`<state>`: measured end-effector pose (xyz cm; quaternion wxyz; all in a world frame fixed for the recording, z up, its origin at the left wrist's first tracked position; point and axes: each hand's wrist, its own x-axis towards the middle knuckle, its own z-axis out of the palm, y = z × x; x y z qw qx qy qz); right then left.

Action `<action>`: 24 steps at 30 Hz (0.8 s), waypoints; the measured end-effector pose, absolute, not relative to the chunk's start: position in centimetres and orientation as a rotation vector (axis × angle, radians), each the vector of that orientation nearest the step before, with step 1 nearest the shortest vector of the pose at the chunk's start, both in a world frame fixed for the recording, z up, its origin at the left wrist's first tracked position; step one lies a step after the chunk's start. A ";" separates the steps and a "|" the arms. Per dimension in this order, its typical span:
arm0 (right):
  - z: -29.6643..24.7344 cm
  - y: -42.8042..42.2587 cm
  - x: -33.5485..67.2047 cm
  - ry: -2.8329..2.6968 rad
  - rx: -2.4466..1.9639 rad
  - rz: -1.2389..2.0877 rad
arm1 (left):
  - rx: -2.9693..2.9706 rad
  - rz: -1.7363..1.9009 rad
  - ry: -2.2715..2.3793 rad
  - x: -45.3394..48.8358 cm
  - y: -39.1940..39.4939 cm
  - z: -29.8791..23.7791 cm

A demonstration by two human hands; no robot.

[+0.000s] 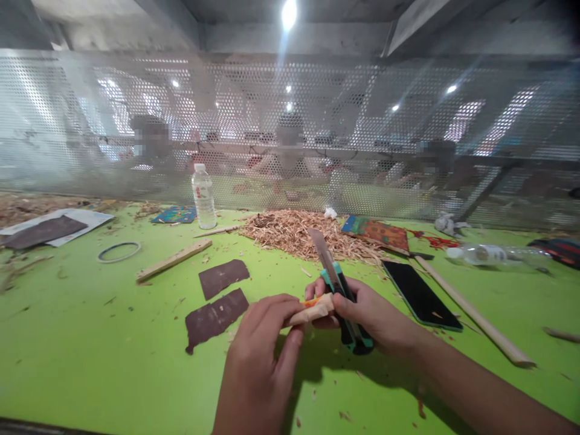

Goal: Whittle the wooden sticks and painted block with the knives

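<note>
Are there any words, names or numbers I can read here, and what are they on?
No word, number or sign is clear enough to read.
Upright, clear plastic, white-capped bottle: reddish marks, too small and blurred to read.
Clear plastic bottle lying on its side: a pale label, too blurred to read.
Teal-and-black utility knife: no readable lettering shows.

At the back of the flat green table (113, 350), a heap of curly tan wood shavings (290, 234) lies before the gray holey metal screen (254, 109), and a clear plastic bottle (205, 202) stands left of the heap. A small pale carved wood piece (312, 313) is between the left hand (260, 338) and right hand (369, 308), with two flat brown sheets (224, 278) to its left. On the right, a flat black phone (421, 295) lies beside a long round wooden stick (475, 314).
</note>
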<state>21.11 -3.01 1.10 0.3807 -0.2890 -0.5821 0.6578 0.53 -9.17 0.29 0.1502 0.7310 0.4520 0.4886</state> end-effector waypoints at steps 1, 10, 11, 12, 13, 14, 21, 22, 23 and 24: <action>1.1 -3.0 21.1 -1.482 -0.741 1.678 | 2.098 1.388 1.304 0.5 -9.1 0.2; 2.1 -3.3 21.2 -1.415 -0.998 1.411 | 2.059 0.980 1.077 0.0 -7.6 5.2; 2.4 -3.5 21.2 -1.417 -1.040 1.353 | 2.006 0.881 1.035 -0.1 -7.3 5.9; 2.7 -3.7 21.1 -1.407 -1.083 1.297 | 1.915 0.789 0.987 -0.1 -6.8 6.5; 2.9 -3.9 21.0 -1.385 -1.124 1.246 | 1.804 0.710 0.945 -0.2 -6.4 6.9; 3.1 -4.0 20.9 -1.358 -1.162 1.201 | 1.687 0.649 0.913 -0.1 -5.9 7.2; 3.3 -3.5 20.8 -1.321 -1.267 1.090 | 1.325 0.566 0.901 0.7 -3.9 6.7; 3.2 -3.4 20.8 -1.320 -1.269 1.100 | 1.309 0.572 0.908 0.8 -3.8 6.4; 3.1 -3.3 20.8 -1.316 -1.272 1.112 | 1.288 0.574 0.918 0.8 -3.7 6.2; 3.0 -3.2 20.8 -1.312 -1.276 1.122 | 1.265 0.572 0.932 0.9 -3.7 6.0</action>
